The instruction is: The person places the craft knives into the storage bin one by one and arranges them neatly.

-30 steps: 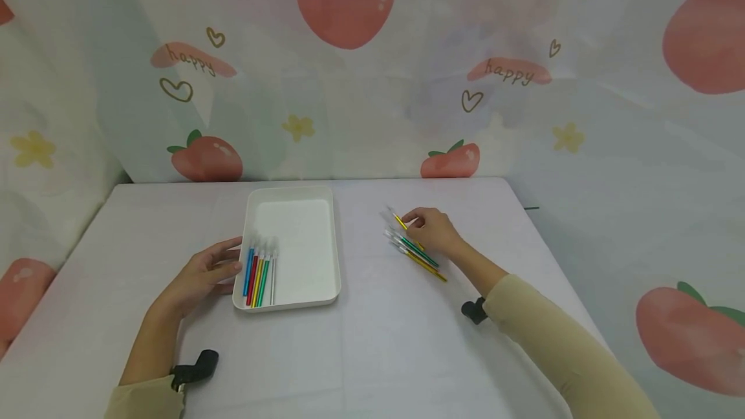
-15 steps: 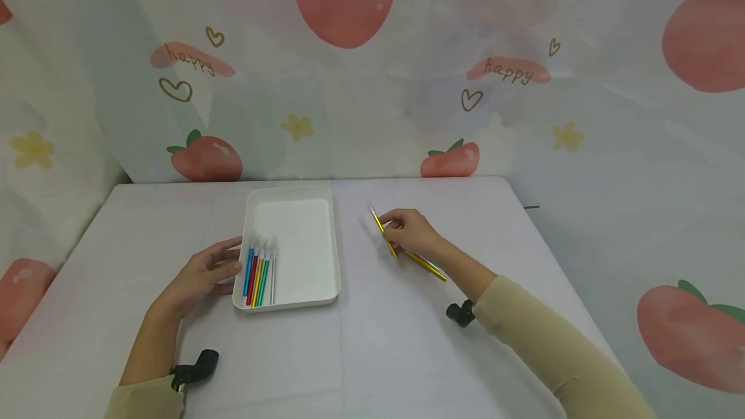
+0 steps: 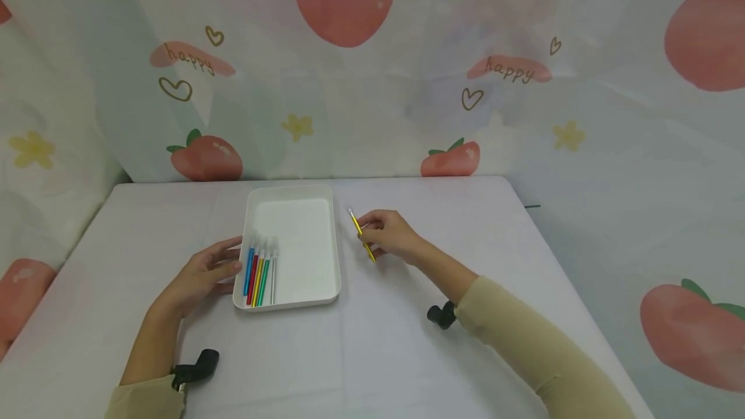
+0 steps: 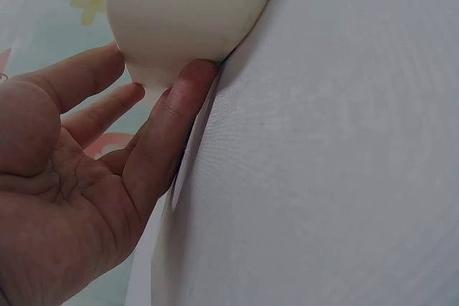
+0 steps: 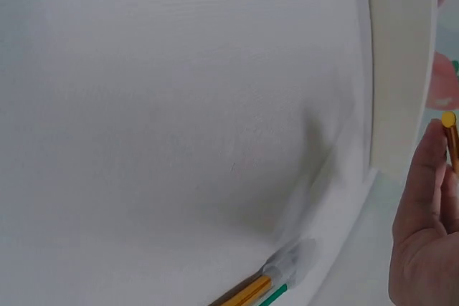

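So it looks like the carry step is what's being done here: pens seem to be getting shifted over to the white tray (image 3: 307, 251) one at a time. The held gold pen (image 3: 356, 222) is pinched between thumb and fingers of the right hand (image 3: 391, 233), slanted, just beside the tray's right wall and not over it yet. The tray's left side is touched by the left hand (image 3: 200, 273), fingers loosely extended, nothing gripped, probably just steadying it.

As for the next move, the pen would need to be lifted over that right rim, turned a bit to match the row of pens (image 3: 259, 277), and set down beside the silver one at the row's right end. Plenty of bare tray floor is left there, and on the far side too. The raised rim is the edge most likely to be clipped, tbh.

On the tabletop (image 3: 384, 341), a loose gold pen (image 5: 248, 292) and a green pen (image 5: 274, 296) are shown by the right wrist view; from the head view they're hidden by the right arm.
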### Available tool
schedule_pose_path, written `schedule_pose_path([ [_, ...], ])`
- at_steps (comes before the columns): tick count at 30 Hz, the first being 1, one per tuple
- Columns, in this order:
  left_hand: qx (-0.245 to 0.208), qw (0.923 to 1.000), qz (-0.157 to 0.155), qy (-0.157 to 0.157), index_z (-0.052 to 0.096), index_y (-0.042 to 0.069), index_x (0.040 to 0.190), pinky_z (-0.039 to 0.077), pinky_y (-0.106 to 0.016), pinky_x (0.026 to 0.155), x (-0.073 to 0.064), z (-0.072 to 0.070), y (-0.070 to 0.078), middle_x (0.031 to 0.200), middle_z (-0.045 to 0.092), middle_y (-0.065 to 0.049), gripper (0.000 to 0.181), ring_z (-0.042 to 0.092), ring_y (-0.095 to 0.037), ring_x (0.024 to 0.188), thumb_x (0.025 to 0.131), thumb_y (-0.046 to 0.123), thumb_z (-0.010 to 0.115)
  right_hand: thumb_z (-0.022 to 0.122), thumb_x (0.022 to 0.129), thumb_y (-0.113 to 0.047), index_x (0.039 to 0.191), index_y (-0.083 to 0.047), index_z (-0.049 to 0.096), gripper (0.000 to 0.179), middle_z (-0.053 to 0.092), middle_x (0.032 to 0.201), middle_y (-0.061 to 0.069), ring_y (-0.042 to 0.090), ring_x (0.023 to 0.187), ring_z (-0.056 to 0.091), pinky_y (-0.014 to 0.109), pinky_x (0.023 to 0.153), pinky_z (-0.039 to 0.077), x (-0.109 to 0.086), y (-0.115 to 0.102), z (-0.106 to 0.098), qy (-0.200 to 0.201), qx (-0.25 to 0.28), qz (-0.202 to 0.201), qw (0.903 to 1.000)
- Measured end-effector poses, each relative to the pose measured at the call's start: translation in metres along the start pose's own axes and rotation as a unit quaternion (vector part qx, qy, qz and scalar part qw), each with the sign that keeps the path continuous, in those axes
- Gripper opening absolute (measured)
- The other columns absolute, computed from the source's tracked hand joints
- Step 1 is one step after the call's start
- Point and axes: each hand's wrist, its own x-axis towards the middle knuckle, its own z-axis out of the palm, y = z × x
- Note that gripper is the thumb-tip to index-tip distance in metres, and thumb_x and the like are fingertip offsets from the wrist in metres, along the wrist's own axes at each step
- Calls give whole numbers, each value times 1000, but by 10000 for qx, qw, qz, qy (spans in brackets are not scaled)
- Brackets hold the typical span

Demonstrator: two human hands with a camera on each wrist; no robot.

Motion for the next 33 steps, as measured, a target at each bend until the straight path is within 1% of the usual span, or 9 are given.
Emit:
schedule_pose_path([
  [2,-4,10000,2,-2,30,12,157,60,-41,85,0,0,0,151,39,-28,69,53,-46,127,99,24,64,65,87,-6,126,0,60,40,67,111,23,36,94,68,33,67,61,1,-1,4,-63,29,-36,10000],
  [3,-10,10000,0,10,30,12,157,60,-41,85,0,0,1,151,39,-28,69,53,-46,127,99,24,64,65,87,-6,125,-1,61,39,67,109,22,34,92,69,34,66,61,2,-2,7,-86,37,-71,9999],
  [6,0,10000,5,25,29,12,157,60,-41,85,1,-1,1,151,39,-28,70,53,-46,128,98,25,64,67,85,-5,121,-3,62,37,69,101,16,26,85,69,35,66,61,5,-2,15,-168,87,-166,9997],
  [9,16,10000,0,49,29,12,157,60,-41,86,1,-1,2,151,39,-28,70,53,-46,128,98,26,65,67,83,-3,119,-4,62,36,68,95,10,21,81,68,36,65,62,8,-3,23,-258,187,-222,9992],
  [16,-24,10000,26,37,29,12,157,60,-41,85,2,-1,0,151,39,-28,71,54,-46,126,98,25,65,70,83,-3,118,-6,62,36,67,94,9,19,79,69,38,65,62,10,-12,46,-496,259,-252,9981],
  [22,-80,10000,25,-5,29,12,157,60,-41,84,3,-1,-1,151,39,-28,70,55,-46,125,98,24,65,71,83,-3,118,-7,63,36,67,94,9,18,78,68,38,64,62,13,-14,62,-676,315,-348,9966],
  [26,-81,10000,-2,-4,29,12,157,60,-41,85,3,0,-1,151,39,-28,71,55,-46,126,98,26,65,72,83,-2,117,-7,63,36,67,95,10,19,77,68,37,63,62,14,-15,72,-720,310,-356,9963],
  [33,-6,10000,-16,17,30,12,157,60,-40,85,1,0,0,151,39,-28,69,55,-46,126,99,24,64,74,83,-2,116,-9,63,35,67,95,10,20,76,69,39,64,62,15,-21,88,-694,287,-384,9964],
])
